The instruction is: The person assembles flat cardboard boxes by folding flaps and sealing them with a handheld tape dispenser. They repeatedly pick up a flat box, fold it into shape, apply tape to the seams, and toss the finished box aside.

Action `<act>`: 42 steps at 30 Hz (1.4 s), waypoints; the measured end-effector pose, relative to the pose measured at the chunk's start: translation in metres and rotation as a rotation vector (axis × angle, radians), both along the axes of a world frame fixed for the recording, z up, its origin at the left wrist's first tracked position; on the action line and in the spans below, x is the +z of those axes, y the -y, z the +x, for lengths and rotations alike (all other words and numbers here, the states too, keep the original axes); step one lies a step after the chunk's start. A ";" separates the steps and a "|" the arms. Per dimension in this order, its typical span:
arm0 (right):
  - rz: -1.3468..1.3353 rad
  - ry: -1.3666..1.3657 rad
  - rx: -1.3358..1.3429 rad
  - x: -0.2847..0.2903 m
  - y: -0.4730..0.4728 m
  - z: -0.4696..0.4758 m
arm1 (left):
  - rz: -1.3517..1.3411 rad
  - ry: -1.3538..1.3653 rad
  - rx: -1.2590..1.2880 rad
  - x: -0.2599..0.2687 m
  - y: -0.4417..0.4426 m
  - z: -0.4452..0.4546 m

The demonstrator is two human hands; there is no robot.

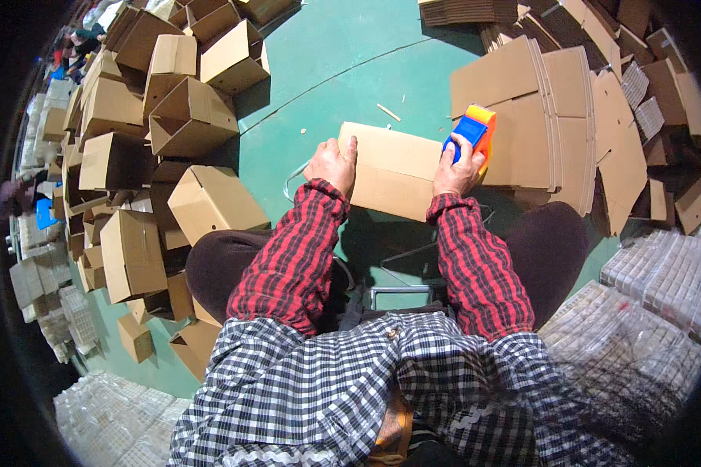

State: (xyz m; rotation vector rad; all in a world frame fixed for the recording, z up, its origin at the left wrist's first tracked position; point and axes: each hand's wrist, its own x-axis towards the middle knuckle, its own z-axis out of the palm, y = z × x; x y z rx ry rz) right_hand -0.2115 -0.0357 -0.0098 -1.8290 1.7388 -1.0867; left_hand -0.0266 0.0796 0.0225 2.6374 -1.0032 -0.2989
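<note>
A cardboard box (394, 169) lies before me between my hands, its closed face with a centre seam turned up. My left hand (333, 164) grips the box's left end, the thumb lying on the upper face and the fingers over the outer side. In my right hand (460, 166) is a blue and orange packing tape dispenser (473, 131), held at the box's right end. Whether tape sticks to the box there, I cannot tell.
Flattened cardboard boxes (502, 111) lie stacked at the right. Many opened-out boxes (193, 117) are piled on the left of the green floor (327, 58). Plastic-wrapped bundles (625, 327) stand at lower right, more (114, 414) at lower left. A wood sliver (389, 112) lies beyond the box.
</note>
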 end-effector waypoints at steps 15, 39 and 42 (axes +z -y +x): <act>0.158 0.654 0.760 0.181 0.009 0.076 | -0.061 -0.142 0.023 -0.010 -0.007 0.016; 0.596 0.341 1.069 0.238 -0.005 0.007 | -0.814 -1.772 -0.189 0.101 0.021 0.034; 0.594 0.325 1.083 0.237 -0.002 0.010 | -0.855 -1.738 -0.292 0.093 0.021 0.037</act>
